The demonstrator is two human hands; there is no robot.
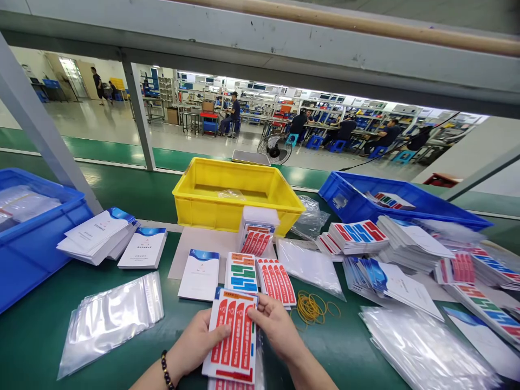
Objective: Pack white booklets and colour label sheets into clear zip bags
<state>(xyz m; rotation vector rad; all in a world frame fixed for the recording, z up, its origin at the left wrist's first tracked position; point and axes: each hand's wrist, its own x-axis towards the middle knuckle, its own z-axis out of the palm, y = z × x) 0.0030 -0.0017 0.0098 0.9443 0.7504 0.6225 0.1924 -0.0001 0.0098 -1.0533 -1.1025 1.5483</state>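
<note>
Both my hands hold a small stack of sticker sheets with red labels on top, near the front edge of the green table. My left hand grips the stack's left side with the thumb on top; a dark bead bracelet is on that wrist. My right hand pinches the right edge, fingers closed on it. Just beyond lie a white booklet, a sheet of coloured labels and a sheet of red labels. Yellow rubber bands lie to the right.
A yellow bin stands ahead and blue bins at left and right. Clear plastic bags lie at front left and front right. Booklet stacks sit left; label and booklet piles spread right. People work in the background.
</note>
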